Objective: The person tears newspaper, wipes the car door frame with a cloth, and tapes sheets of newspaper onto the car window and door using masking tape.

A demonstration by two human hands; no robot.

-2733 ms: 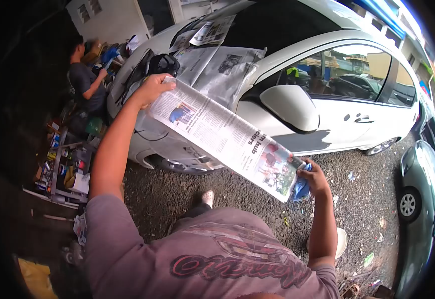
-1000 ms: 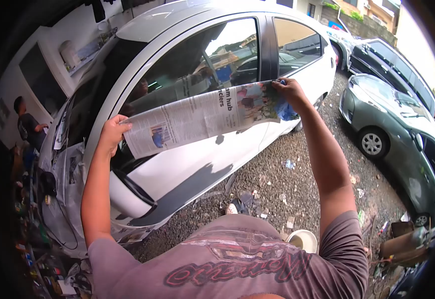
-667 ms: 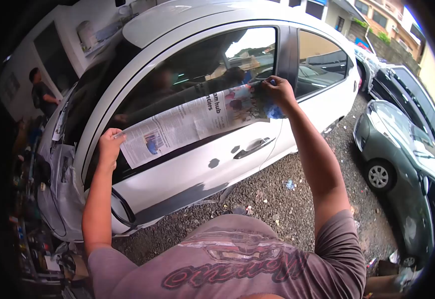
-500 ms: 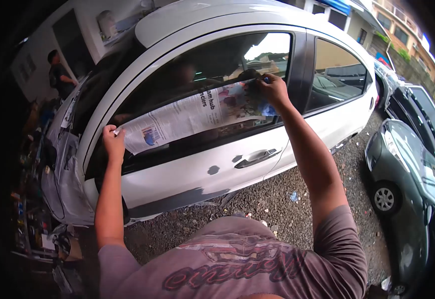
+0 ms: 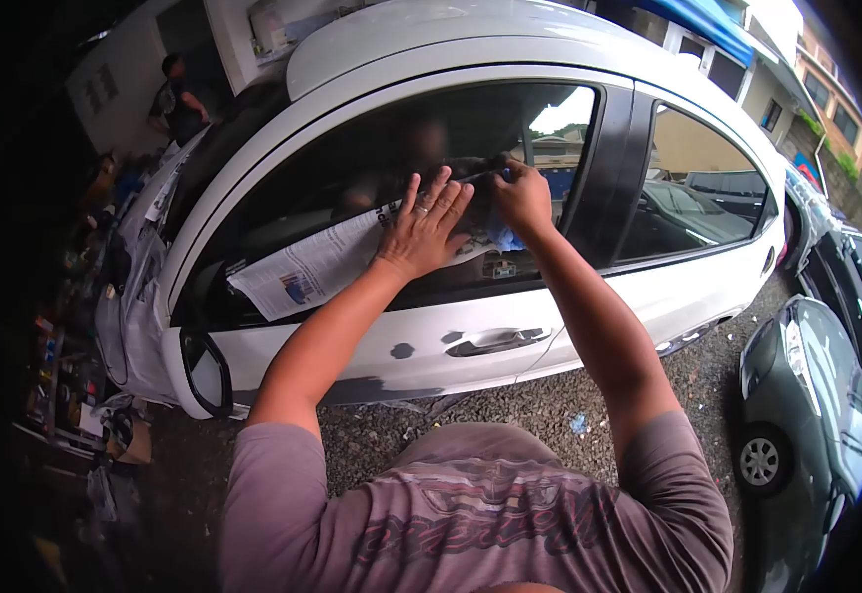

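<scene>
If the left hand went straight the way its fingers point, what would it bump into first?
Probably the front side window of the white car. The left hand lies over the newspaper with its fingers pointing up across the dark glass; whether the fingertips touch it is unclear.

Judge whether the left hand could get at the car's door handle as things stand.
Probably yes: the left hand, spread open over the newspaper, would have to come down, but the door handle lies in plain sight between left forearm and right forearm, with nothing seen covering it.

Printed newspaper strip (image 5: 307,267) aslant across dark car window (image 5: 352,148), blue wad (image 5: 503,233) at right end
</scene>
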